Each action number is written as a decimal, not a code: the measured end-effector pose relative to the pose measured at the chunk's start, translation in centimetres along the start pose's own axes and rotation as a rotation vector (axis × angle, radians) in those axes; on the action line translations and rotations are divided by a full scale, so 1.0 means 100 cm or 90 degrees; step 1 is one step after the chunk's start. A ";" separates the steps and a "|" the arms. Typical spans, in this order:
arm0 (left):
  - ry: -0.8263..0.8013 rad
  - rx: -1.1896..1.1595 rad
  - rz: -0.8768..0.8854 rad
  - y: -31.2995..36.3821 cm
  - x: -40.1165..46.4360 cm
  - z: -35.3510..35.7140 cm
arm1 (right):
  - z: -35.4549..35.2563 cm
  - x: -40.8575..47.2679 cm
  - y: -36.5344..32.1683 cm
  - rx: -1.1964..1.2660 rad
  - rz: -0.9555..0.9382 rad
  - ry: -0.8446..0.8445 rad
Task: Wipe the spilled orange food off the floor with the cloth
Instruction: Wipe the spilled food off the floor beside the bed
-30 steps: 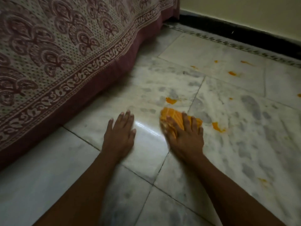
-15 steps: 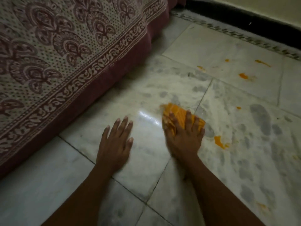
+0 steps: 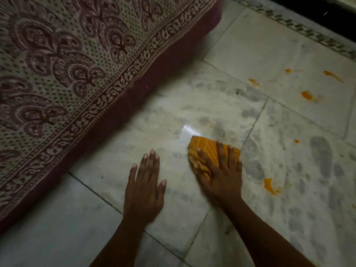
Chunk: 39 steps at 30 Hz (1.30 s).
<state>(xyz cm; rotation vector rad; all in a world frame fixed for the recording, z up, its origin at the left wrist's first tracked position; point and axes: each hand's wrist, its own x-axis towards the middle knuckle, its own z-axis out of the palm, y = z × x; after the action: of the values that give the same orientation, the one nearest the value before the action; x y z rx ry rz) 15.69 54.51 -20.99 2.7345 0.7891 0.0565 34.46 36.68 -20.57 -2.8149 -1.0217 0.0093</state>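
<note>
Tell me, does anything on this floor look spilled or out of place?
Yes. An orange food smear lies on the pale marble floor, just right of the cloth under the right hand. Smaller orange spots dot the tiles beyond. They stand out sharply against the stone.

Cloth [image 3: 204, 149] on floor [image 3: 250, 54] under right hand [image 3: 221, 180], left hand [image 3: 144, 191] beside it, spills [image 3: 269, 186] rightward
</note>
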 end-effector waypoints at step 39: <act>0.127 0.012 0.016 0.060 0.196 0.031 | 0.024 0.109 0.018 0.040 0.090 0.105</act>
<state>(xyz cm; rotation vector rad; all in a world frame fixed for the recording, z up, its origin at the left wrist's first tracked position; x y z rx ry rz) 35.81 59.11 -23.09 2.7876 0.8100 0.3325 43.83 42.62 -22.71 -2.7703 -0.7727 -0.1696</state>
